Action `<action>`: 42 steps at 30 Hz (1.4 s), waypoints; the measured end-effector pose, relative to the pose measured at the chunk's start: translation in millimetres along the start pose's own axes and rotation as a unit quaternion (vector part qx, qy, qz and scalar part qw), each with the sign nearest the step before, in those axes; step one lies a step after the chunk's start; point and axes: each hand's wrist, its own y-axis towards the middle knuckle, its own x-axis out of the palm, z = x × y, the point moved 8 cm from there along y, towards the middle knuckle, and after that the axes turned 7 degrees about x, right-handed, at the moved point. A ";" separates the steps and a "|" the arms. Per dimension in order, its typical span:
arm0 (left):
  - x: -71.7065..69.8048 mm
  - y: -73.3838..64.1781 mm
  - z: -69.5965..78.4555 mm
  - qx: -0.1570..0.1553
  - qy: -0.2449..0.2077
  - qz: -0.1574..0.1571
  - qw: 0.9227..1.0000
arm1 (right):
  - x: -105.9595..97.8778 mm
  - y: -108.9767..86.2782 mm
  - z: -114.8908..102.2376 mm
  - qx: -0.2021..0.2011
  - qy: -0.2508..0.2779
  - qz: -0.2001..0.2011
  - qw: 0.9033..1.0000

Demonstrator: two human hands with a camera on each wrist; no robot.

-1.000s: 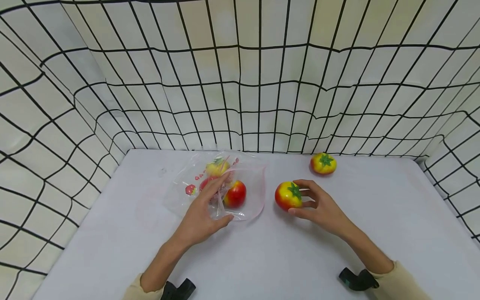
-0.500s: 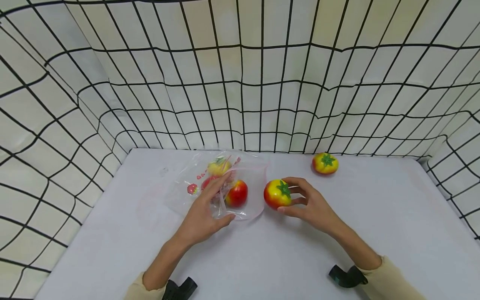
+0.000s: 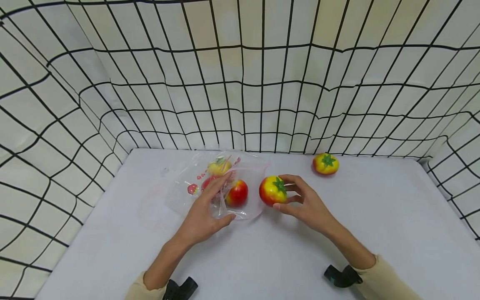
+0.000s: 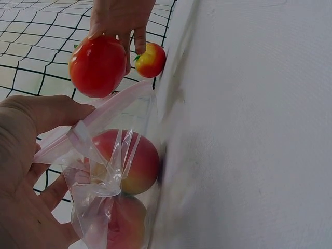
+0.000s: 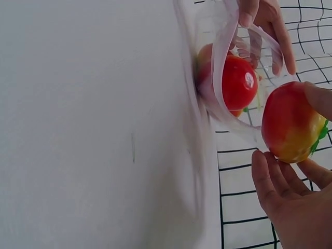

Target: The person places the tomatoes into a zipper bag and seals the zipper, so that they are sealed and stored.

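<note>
My right hand [image 3: 309, 206] grips a red-and-yellow tomato [image 3: 271, 191] with a green star-shaped top, thumb on one side and fingertips on the other. The held tomato is just off the mouth of a clear plastic zip bag [image 3: 256, 173] with a pink rim and red print. My left hand [image 3: 198, 216] holds the bag's rim, thumb at the mouth and fingers spread along the bag. Inside lie a red tomato [image 3: 238, 194] near the mouth and others deeper in, partly hidden by the hand and plastic. In the left wrist view, the bag's pink rim [image 4: 111, 106] stands raised.
Another tomato [image 3: 325, 163] lies at the back right of the white table [image 3: 247, 262]. A black wire grid [image 3: 258, 83] with pale backing rises along the back and both sides. Black wrist cameras [image 3: 343, 276] sit by the sleeves.
My right hand has carried the tomato leftward, close to the bag's mouth. My left hand and the bag stay nearly where they were.
</note>
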 end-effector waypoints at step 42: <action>-1.3 -0.5 3.2 0.014 -0.013 0.003 1.000 | 26.5 6.4 -15.8 -0.049 -0.073 0.055 0.995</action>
